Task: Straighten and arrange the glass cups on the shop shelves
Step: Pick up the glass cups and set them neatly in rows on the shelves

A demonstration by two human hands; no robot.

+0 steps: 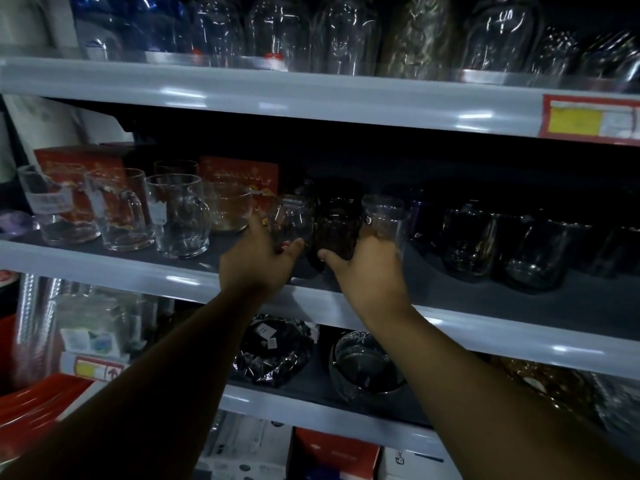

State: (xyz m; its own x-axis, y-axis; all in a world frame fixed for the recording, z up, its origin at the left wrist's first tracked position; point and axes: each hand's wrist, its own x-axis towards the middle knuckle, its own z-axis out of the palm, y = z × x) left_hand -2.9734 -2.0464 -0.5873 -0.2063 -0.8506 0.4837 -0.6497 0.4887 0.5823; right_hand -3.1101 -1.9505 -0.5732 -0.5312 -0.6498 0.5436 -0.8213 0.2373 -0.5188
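On the middle shelf [485,306] stand several clear glass cups. My left hand [258,261] grips a small clear glass [291,220] near the shelf's centre, thumb on its right side. My right hand [369,268] reaches beside it. Its thumb lies against a dark textured glass [337,223] and its fingers curl round a clear tumbler [384,216]. Which of the two it holds is hard to tell in the dim light. Handled mugs [180,216] stand in a row to the left.
Red boxes [239,178] stand behind the mugs. Dark glasses [533,251] fill the shelf's right part. Tall clear glasses [277,32] line the top shelf, and a glass bowl [363,365] and a wrapped dark item [273,351] lie on the shelf below.
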